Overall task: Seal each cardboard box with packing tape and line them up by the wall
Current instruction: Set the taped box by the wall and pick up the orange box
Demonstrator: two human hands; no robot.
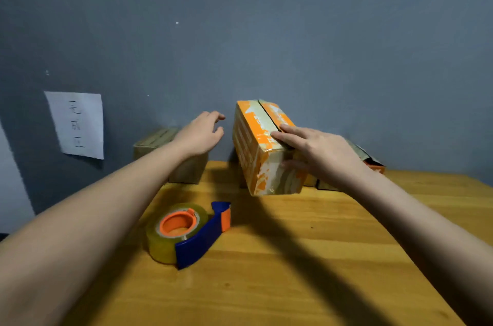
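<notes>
My right hand (pixel 317 149) grips the orange box (pixel 262 149), tilted above the table (pixel 293 259), fingers on top and thumb on its near end. My left hand (pixel 201 132) hovers beside it, fingers loosely spread, holding nothing.

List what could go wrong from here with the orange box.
1. The orange box is tilted, held only by the right hand; the left hand is off it, so it may slip.
2. Its top seam looks open, so the flaps could spread.
3. The tape dispenser lies under the arms and could get knocked.

Glossy taped cardboard box (pixel 262 149) (wooden table (pixel 306 259))
</notes>
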